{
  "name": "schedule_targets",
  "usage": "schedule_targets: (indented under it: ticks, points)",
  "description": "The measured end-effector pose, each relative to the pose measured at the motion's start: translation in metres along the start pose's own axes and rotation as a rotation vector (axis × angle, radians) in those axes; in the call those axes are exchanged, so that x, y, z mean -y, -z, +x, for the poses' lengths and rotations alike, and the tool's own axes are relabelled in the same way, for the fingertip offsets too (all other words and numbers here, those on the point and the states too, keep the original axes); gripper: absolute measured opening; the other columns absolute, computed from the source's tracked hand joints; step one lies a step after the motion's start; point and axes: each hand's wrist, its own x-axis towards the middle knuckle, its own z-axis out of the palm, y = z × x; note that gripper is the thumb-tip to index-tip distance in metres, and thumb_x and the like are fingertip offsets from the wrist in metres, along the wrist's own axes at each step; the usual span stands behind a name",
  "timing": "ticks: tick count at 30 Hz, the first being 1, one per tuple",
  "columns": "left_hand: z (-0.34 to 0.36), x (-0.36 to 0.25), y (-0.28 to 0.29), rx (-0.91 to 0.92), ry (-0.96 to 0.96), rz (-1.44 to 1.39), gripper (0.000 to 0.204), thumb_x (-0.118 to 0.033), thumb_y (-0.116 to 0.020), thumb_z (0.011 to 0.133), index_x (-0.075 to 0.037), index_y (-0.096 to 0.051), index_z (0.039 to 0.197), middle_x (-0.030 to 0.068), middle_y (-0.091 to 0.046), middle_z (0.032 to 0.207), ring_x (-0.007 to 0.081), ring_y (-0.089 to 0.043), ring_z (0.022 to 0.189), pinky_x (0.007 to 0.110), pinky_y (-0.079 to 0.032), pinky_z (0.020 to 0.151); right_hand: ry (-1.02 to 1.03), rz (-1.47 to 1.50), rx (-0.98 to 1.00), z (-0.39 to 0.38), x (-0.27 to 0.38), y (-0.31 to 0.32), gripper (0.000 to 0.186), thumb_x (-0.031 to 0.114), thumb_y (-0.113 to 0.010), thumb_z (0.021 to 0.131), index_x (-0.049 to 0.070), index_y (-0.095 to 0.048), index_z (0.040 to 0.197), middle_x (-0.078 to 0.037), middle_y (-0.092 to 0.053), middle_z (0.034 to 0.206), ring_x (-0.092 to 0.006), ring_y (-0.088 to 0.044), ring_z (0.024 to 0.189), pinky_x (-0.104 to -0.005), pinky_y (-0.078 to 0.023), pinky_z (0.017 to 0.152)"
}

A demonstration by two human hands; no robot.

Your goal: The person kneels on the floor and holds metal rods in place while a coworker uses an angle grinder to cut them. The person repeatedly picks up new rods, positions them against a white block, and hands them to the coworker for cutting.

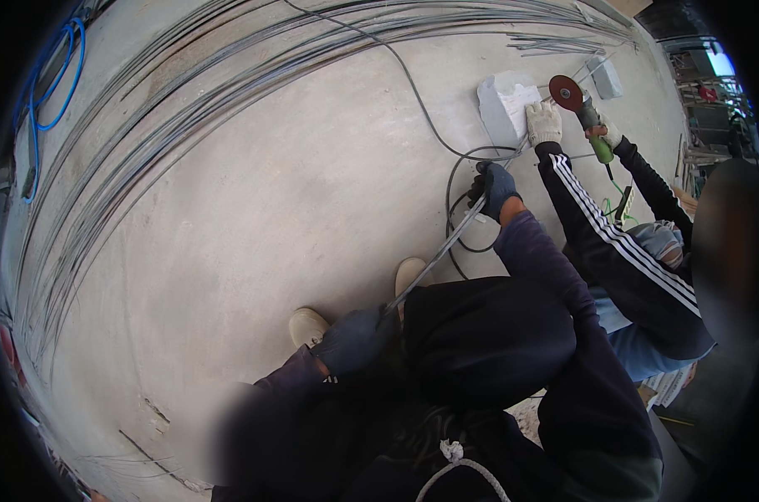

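Observation:
My left hand (350, 339), in a dark glove, is wrapped round thin steel rods (434, 261) near my knee at lower middle. Farther up them, my right hand (492, 192), also dark-gloved, grips the same rods. A black cable (413, 88) loops around and under that hand. The rods' far end crosses a pale grey block (500, 109), where a co-worker's white-gloved hand (544, 121) presses on them. That person's other hand (609, 134) holds a green angle grinder (601, 146) with a reddish-brown disc (566, 94), close above the rods.
Long steel bars (212, 58) arc along the back and left of the concrete floor (254, 209). A blue hose (49, 117) lies at upper left. A second block (605, 77) is beyond the grinder. The co-worker's striped sleeve (613, 226) is close on my right.

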Motion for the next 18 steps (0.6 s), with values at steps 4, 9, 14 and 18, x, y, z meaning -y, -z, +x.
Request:
schedule_targets:
  ticks: [4, 9, 14, 18]
  points:
    - [0.004, 0.0, -0.001, -0.017, 0.018, 0.031, 0.038, -0.033, -0.045, 0.1, 0.002, -0.06, 0.101, 0.0277, -0.065, 0.089, 0.0466, -0.063, 0.086, 0.053, -0.049, 0.078, -0.02, -0.011, -0.009, -0.005, 0.008, -0.004, 0.018, 0.021, -0.06, 0.088, 0.008, -0.063, 0.101, -0.009, -0.055, 0.082, -0.027, -0.054, 0.064, -0.0446, -0.05, 0.06]
    - [0.003, -0.003, 0.001, -0.049, 0.009, -0.032, 0.041, -0.035, -0.041, 0.101, 0.001, -0.061, 0.098, 0.0252, -0.066, 0.09, 0.044, -0.064, 0.089, 0.051, -0.048, 0.081, -0.052, -0.081, 0.006, -0.013, 0.018, -0.01, 0.018, 0.026, -0.06, 0.088, 0.01, -0.062, 0.098, -0.009, -0.055, 0.08, -0.027, -0.055, 0.065, -0.0465, -0.049, 0.064]
    - [0.0, 0.004, 0.002, 0.017, 0.07, -0.127, 0.045, -0.037, -0.038, 0.102, 0.0, -0.063, 0.103, 0.0234, -0.068, 0.094, 0.0418, -0.065, 0.092, 0.05, -0.048, 0.085, -0.031, -0.126, 0.007, 0.006, 0.011, -0.001, 0.018, 0.028, -0.059, 0.089, 0.012, -0.057, 0.098, -0.005, -0.05, 0.075, -0.0209, -0.048, 0.06, -0.0425, -0.044, 0.06]
    - [-0.002, 0.011, -0.005, -0.022, 0.052, -0.075, 0.046, -0.038, -0.038, 0.103, -0.001, -0.064, 0.108, 0.0239, -0.068, 0.101, 0.0421, -0.064, 0.097, 0.051, -0.048, 0.088, 0.072, -0.209, 0.009, 0.01, 0.006, 0.01, 0.021, 0.032, -0.061, 0.088, 0.017, -0.056, 0.101, -0.003, -0.053, 0.083, -0.0165, -0.048, 0.06, -0.035, -0.041, 0.056]
